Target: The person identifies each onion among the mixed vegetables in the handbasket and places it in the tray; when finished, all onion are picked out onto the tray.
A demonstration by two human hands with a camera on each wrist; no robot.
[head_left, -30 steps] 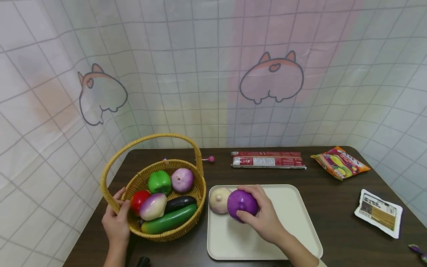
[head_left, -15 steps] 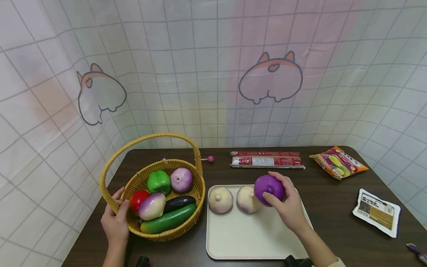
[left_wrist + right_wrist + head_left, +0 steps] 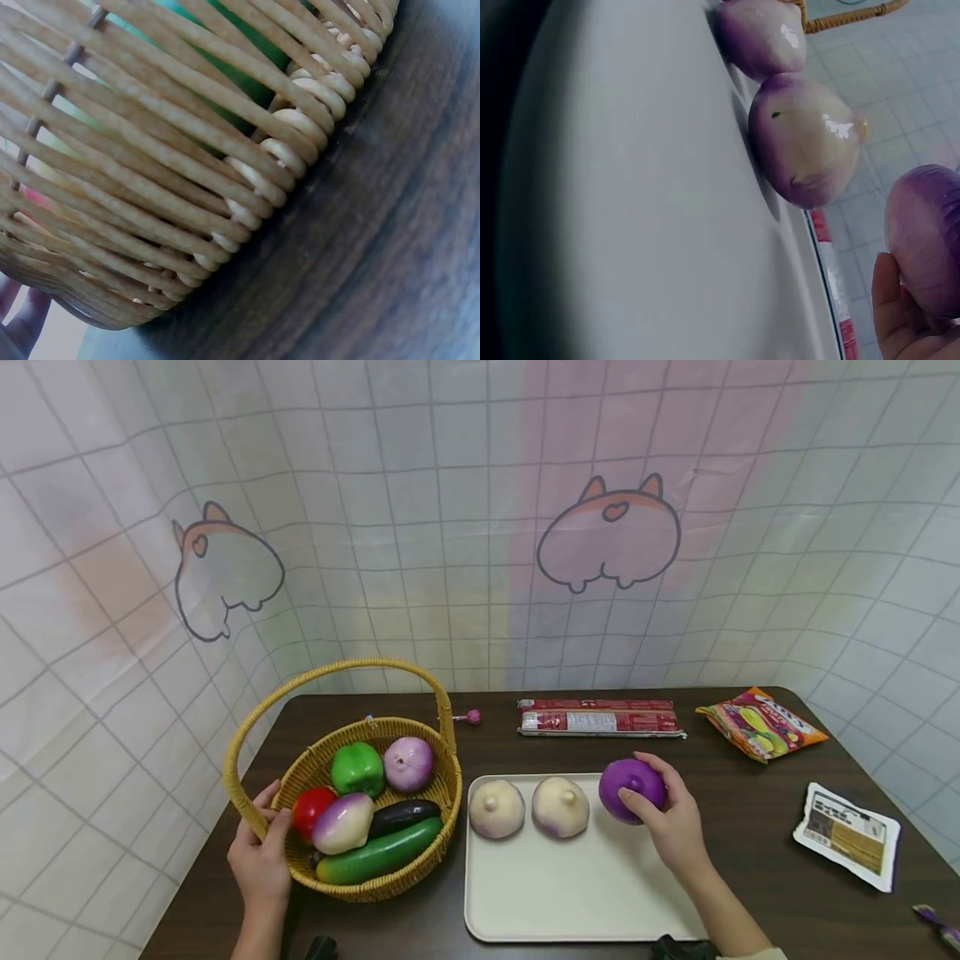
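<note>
My right hand (image 3: 677, 827) holds a purple onion (image 3: 626, 789) above the back right of the cream tray (image 3: 577, 893), thumb on its near side. In the right wrist view, the onion (image 3: 930, 240) is apart from the tray surface. Two white-and-purple turnips (image 3: 497, 809) sit side by side on the tray's back left. My left hand (image 3: 261, 860) grips the left side of the wicker basket (image 3: 405, 878), by the foot of its handle. Inside are a green pepper (image 3: 357, 769), a tomato (image 3: 311, 810), a pale purple onion (image 3: 408, 765), a turnip (image 3: 343, 823), an eggplant (image 3: 403, 817) and a cucumber (image 3: 382, 853).
Behind the tray lie red long packets (image 3: 600, 718). An orange snack bag (image 3: 763, 725) and a white-and-gold packet (image 3: 847, 837) are on the right, with a small purple item (image 3: 936, 925) at the edge. A lollipop (image 3: 471, 717) lies behind the basket.
My right hand has moved right with the purple onion, uncovering the second turnip on the tray. My left hand and the basket have stayed in place.
</note>
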